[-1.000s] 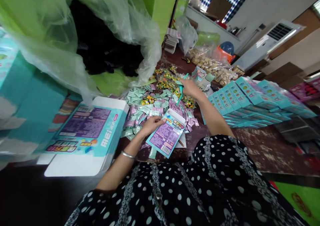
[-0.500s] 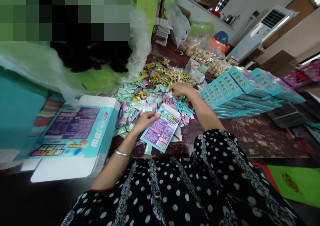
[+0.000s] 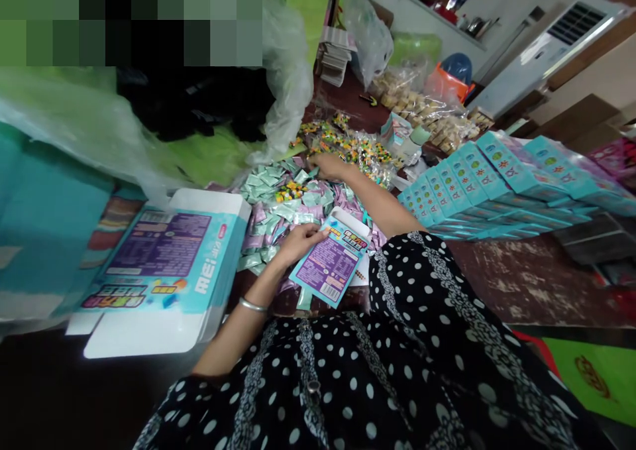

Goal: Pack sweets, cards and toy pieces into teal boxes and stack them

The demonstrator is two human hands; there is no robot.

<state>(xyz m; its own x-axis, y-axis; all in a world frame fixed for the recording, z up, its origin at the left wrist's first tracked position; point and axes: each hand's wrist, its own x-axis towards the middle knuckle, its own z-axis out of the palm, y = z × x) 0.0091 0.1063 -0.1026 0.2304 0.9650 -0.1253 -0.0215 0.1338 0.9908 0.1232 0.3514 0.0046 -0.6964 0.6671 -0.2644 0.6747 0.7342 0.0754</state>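
Boxes (image 3: 460,178) stacked near sachets (image 3: 298,215), left fingers (image 3: 310,228) gripping small carton (image 3: 330,264), right fingers' (image 3: 317,161) hold unclear

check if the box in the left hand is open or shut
Open at its far end: the box has its white flap sticking out, not tucked in. Cannot tell whether anything is inside.

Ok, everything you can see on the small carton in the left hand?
The small carton looks like printed card: teal border, purple panel of fine white print, barcode at the near end, multicoloured lettering toward the far end, where a white flap stands out. It lies slantwise, printed face up, in front of the sachets. The left grip holds its left edge, thumb on the face. A white card shows past its right edge. Whether it is flat or opened out is unclear.
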